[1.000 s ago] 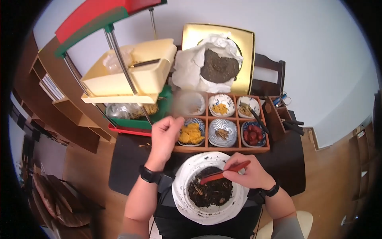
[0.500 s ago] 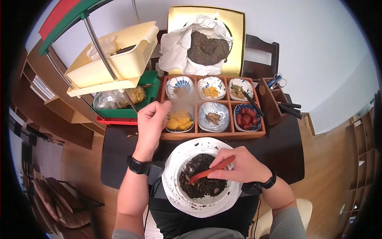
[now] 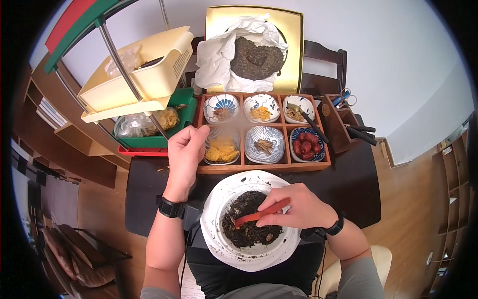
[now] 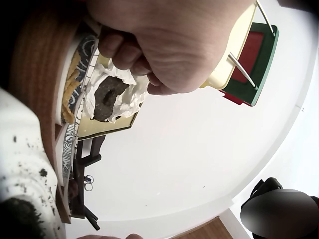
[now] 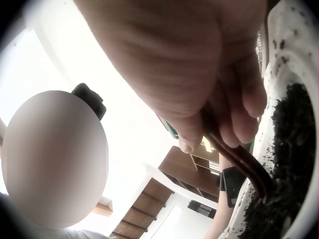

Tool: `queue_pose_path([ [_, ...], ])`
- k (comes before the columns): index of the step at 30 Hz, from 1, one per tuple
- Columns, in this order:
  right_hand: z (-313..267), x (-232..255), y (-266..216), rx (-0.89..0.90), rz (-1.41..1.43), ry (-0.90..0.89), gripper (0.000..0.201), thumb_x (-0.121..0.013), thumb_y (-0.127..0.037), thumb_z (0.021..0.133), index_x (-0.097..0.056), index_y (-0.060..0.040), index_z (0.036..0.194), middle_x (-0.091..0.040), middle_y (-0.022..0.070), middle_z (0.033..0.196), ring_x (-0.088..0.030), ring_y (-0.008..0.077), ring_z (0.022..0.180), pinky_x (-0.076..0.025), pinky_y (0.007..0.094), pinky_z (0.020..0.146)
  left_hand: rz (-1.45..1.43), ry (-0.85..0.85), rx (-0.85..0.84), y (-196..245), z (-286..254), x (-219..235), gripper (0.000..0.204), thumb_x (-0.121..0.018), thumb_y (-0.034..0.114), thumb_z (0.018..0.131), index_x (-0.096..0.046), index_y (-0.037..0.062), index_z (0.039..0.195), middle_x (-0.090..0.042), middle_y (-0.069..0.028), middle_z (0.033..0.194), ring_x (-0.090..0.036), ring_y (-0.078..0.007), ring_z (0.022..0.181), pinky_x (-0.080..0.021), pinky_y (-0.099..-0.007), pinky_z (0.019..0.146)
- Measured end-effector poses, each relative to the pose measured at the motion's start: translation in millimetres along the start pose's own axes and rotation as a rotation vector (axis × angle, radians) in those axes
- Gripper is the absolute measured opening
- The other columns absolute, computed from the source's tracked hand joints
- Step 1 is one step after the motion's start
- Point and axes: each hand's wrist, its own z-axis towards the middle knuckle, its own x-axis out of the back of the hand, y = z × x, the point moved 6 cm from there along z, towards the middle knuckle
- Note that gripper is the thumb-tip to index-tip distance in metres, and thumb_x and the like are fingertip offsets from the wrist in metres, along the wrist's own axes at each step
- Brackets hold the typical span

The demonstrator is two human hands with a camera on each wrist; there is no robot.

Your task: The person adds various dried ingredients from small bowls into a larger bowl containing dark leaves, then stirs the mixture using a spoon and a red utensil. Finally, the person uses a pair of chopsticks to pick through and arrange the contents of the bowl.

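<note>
In the head view my right hand (image 3: 298, 207) pinches a pair of red-brown wooden tweezers (image 3: 261, 214). Their tips dip into dark loose leaf bits (image 3: 247, 234) inside a white bowl (image 3: 219, 202) on the lap; lighter brown pieces lie among them. The right wrist view shows the tweezers (image 5: 244, 164) slanting into the leaves (image 5: 294, 149). My left hand (image 3: 185, 152) is raised at the left edge of a compartment box, fingers curled, thumb against the index finger. A hazy blurred patch lies beyond its fingertips; I cannot tell whether anything is held there.
A wooden compartment box (image 3: 264, 168) holds small dishes, including yellow shreds (image 3: 221, 150) and red dates (image 3: 306, 146). Behind it, a dark pressed tea cake (image 3: 256, 59) lies on white paper in a gold box (image 3: 294, 30). A tiered rack (image 3: 127, 99) stands left, a tool holder (image 3: 338, 124) right.
The head view has shifted, so everything sits higher and further left. The tweezers' tips have moved toward the left side of the leaves. The left hand keeps its curled pose near the box.
</note>
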Motion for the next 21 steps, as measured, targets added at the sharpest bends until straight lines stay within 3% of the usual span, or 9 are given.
queue_pose_path([
  [14,0.7,2.6,-7.9,0.228,-0.121,0.086,0.03,-0.093,-0.023,0.071,-0.075,-0.0056,0.088,-0.072,0.0042,0.076,-0.067,0.0164,0.062,-0.049,0.0261,0.056,0.018,0.001,-0.01,-0.6,0.3,1.4,0.043,-0.063,0.016,0.102,-0.043,0.0144,0.064,-0.039,0.0073,0.056,-0.027,-0.0024,0.046,-0.018,-0.0233,0.043],
  [21,1.2,1.4,-7.7,0.216,-0.061,0.052,0.03,-0.093,-0.022,0.072,-0.075,-0.0058,0.09,-0.072,0.0044,0.077,-0.067,0.0174,0.062,-0.049,0.0261,0.056,0.015,0.005,-0.005,-0.8,0.7,1.6,0.042,-0.064,0.016,0.101,-0.043,0.0145,0.065,-0.04,0.0075,0.056,-0.027,-0.0021,0.046,-0.017,-0.0234,0.043],
])
